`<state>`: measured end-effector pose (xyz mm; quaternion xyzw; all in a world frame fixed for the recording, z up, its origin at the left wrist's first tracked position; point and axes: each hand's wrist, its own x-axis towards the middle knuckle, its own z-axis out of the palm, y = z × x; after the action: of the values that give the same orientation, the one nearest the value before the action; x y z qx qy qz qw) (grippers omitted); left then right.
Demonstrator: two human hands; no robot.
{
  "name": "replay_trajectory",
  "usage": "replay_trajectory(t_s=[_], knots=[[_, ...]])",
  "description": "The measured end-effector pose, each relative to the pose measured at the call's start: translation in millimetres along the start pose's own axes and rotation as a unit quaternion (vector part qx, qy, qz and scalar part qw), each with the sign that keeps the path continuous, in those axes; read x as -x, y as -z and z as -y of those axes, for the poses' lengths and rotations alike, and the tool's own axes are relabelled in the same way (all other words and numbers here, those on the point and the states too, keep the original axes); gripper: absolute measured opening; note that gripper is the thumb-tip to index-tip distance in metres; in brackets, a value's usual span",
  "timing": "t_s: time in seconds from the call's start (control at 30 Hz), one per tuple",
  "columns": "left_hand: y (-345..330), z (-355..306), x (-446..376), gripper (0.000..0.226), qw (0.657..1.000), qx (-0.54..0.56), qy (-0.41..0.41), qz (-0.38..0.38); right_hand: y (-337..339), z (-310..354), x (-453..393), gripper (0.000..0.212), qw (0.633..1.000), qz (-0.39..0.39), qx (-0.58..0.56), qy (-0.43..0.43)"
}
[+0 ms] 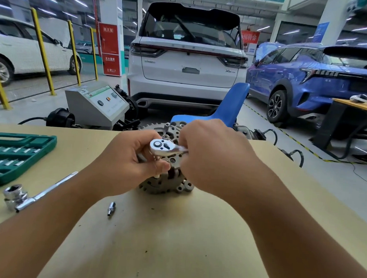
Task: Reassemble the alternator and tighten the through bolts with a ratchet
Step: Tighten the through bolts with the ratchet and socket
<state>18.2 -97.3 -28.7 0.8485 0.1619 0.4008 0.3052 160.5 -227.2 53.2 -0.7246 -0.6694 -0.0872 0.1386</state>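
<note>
Tightening a through bolt: right hand [209, 155] gripping shiny chrome ratchet [163, 147] handle, left hand [132, 157] pinching its head atop grey ribbed metal alternator [164, 185], mid-table. Best kept square, swung steadily.

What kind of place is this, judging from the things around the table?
Most likely a car repair workshop or training garage: a white SUV and a blue car are parked indoors behind the table, and a green socket set case lies on it.
</note>
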Motion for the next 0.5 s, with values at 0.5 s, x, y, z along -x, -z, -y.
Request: replay_trajectory(t_s=[0.5], knots=[[-10.0, 3.5, 2.4, 0.014, 0.999, 0.006, -0.042, -0.02, 2.9, 3.9, 3.4, 0.031, 0.994, 0.085, -0.051, 0.049]])
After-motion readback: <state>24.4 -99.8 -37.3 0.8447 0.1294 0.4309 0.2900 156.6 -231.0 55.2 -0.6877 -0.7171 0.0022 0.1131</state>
